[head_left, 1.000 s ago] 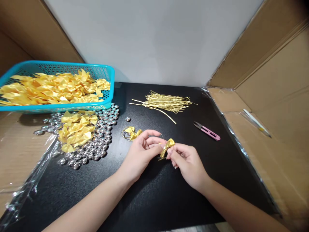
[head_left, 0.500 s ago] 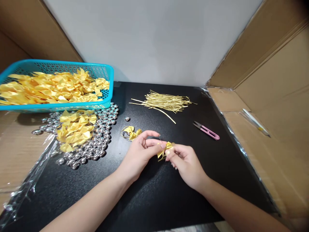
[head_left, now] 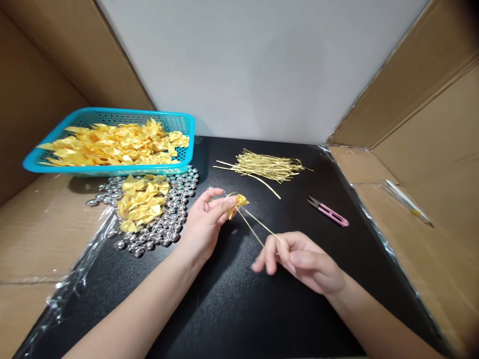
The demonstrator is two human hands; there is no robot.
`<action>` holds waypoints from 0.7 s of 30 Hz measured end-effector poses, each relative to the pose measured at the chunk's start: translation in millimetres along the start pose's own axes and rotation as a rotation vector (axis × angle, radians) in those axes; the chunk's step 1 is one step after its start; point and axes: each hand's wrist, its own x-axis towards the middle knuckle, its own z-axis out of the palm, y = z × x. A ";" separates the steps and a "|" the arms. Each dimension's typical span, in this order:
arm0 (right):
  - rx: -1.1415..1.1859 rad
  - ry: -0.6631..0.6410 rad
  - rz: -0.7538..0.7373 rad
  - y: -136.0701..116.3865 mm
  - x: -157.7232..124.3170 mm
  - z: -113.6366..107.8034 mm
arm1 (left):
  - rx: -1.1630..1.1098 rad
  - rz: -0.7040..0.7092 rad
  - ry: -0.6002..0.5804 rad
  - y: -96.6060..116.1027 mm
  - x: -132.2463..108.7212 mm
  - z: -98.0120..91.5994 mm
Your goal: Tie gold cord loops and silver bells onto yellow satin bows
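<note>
Pinched between the fingertips of my left hand [head_left: 207, 219] is a yellow satin ribbon bow [head_left: 241, 200]. Two ends of a thin gold cord [head_left: 258, 223] run from the bow down to the right. My right hand [head_left: 303, 259] is closed on one of the cord ends with thumb and forefinger, its other fingers partly spread and slightly blurred. Beyond the hands lies a bundle of cut gold cords [head_left: 267, 166]. Pink thread snips [head_left: 331, 214] rest to the right, blades pointing left.
A turquoise basket [head_left: 189, 147] of yellow ribbon bows stands at the back left. In front of it spread silver bells or beads [head_left: 174, 229] with a pile of bows [head_left: 144, 204] on top. A white pen-like tool [head_left: 407, 202] lies on the cardboard at right.
My right hand has moved right and down, away from the bow, drawing the gold cord out. My left hand has kept the bow and shifted slightly left and up. The view has shifted too.
</note>
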 end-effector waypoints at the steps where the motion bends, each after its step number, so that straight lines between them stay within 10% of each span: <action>1: 0.065 -0.003 -0.004 0.0 -0.1 -0.4 | -0.004 0.013 -0.005 -0.2 0.8 -0.6; 7: 0.327 0.117 0.106 1.9 2.4 -6.0 | 0.001 0.080 0.010 1.3 0.6 -0.4; 12: 0.264 0.498 0.225 5.9 8.2 -9.5 | 0.037 0.139 -0.030 2.3 -1.8 -1.0; 17: -0.029 0.727 0.090 7.9 10.1 -10.6 | 0.069 0.151 -0.075 -0.1 -4.3 -1.5; 21: -0.579 0.872 -0.319 12.2 5.3 -7.5 | 0.111 0.140 -0.074 -0.6 -9.2 1.1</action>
